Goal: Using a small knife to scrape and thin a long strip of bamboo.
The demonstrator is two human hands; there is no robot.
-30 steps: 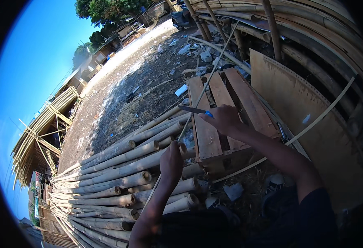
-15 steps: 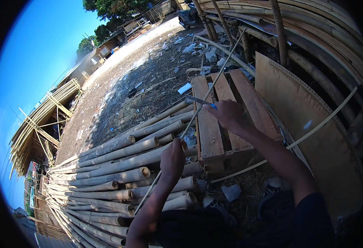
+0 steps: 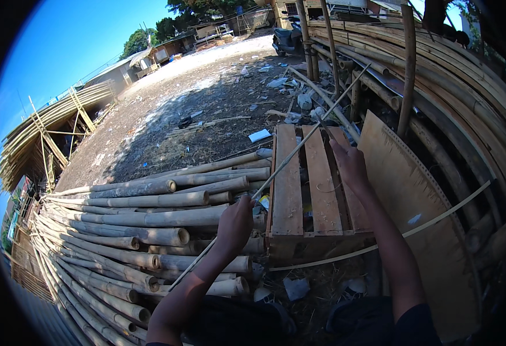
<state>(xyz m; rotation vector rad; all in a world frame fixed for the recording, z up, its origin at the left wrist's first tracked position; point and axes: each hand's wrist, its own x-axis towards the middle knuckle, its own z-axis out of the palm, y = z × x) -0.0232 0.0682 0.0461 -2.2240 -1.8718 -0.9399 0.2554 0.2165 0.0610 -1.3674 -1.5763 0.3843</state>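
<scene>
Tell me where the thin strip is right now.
In the head view, the thin strip runs diagonally through the middle, held in the left hand, crossing in front of the slatted crate toward the upper right; bamboo poles lie at left.

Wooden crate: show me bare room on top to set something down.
Free: the left slat, between the thin strip crossing it in view and the front edge. Crowded: far end, near the right hand; leftward, packed bamboo poles.

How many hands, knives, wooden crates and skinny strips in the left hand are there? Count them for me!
Hands: 2, the left hand and the right hand
Knife: 1
Wooden crate: 1
Thin strip in the left hand: 1
Total: 5
</scene>
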